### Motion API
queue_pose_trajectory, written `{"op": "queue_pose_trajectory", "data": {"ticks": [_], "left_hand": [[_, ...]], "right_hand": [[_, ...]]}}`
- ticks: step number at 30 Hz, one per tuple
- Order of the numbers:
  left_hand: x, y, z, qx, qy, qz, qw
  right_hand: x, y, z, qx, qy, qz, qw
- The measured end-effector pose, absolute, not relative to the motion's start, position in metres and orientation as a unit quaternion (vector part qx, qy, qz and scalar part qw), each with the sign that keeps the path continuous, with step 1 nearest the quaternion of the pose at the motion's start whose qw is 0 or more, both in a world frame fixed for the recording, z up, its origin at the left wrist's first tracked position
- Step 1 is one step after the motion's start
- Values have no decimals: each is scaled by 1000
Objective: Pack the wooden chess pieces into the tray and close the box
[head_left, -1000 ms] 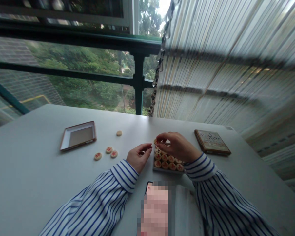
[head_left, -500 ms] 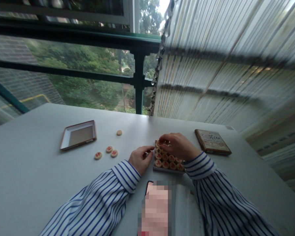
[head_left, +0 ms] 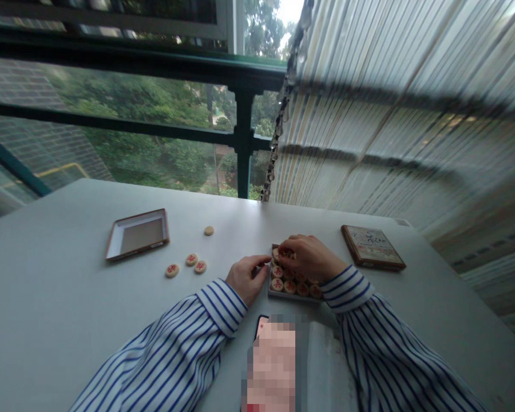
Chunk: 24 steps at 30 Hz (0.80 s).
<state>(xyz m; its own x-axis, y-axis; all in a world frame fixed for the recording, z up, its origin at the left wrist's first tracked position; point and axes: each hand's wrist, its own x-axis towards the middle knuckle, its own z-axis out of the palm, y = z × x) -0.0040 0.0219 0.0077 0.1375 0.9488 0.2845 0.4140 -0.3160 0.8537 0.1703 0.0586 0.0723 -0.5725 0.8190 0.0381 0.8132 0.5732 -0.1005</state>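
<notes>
A small open box (head_left: 271,294) full of round wooden chess pieces with red characters lies on the grey table (head_left: 68,320) in front of me. My right hand (head_left: 309,257) is curled over the far rows of the box, its fingertips pressing on a piece at the far left corner. Fingers bent and pinched, my left hand (head_left: 245,277) rests against the box's left edge. Both arms wear blue-and-white striped sleeves.
Three loose pieces (head_left: 191,260) lie left of the box and a plain one (head_left: 208,230) sits farther back. An empty brown-rimmed tray (head_left: 137,234) is at the left. A printed box lid (head_left: 372,246) lies at the right. A window railing and striped curtain stand behind.
My right hand has lowered onto the far rows of the box and pressed a piece down. The left hand has moved right, closer against the box's edge.
</notes>
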Motion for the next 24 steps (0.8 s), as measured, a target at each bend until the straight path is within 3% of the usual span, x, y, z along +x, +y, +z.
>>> {"op": "queue_pose_trajectory", "data": {"ticks": [24], "left_hand": [[-4,21,9,724,510,389,252]], "right_hand": [[171,61,66,-454,-890,43,21]]}}
